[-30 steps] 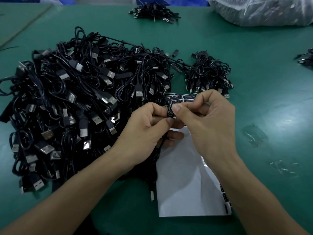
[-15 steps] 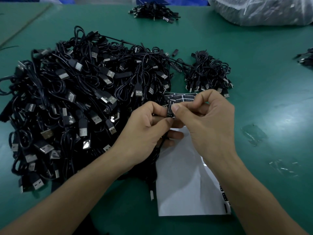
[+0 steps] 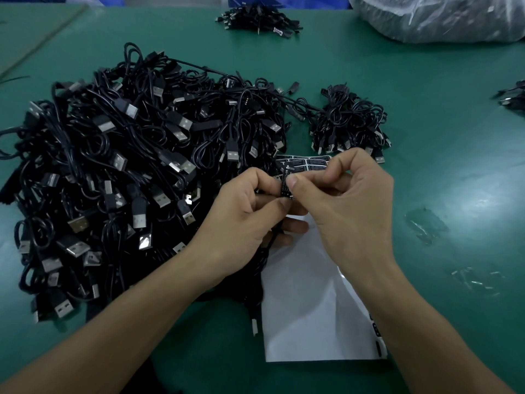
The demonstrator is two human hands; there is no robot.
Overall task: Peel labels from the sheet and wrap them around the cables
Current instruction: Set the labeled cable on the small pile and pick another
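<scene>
Hands: we counted two, both bare, with the forearms coming in from the near edge.
Left hand: its fingers were curled. The thumb and forefinger pinched the cable right at the label, and the lower fingers were tucked beneath.
Right hand: its thumb and forefinger nipped the label from the right side, and the other fingers were bent and lifted above it.
Label: we saw one, a narrow black strip with pale print. It stood upright between the two thumbs, above the label sheet. We could not tell how far round the cable it went.
Cable: one was held, a thin, round, black cord dropping from the pinch under the left hand.
Label sheet: there was one, a smooth white rectangle lying flat on the bench beneath the hands. Rows of black labels with rounded corners showed at its far end, too many hidden for us to count.
Large heap: this was one tangled mound of black cords with flat silver plugs, lying just left of the hands and against the left forearm.
Small heap: one, just beyond the right hand.
Other heaps: we counted two more, a far heap and an edge heap cut off at the right.
Plastic bag: one, clear and crinkled, sat at the far right with dark contents.
Film scraps: two patches of clear, wrinkled scraps lay to the right of the right hand.
Bench: one, with a flat green top.
</scene>
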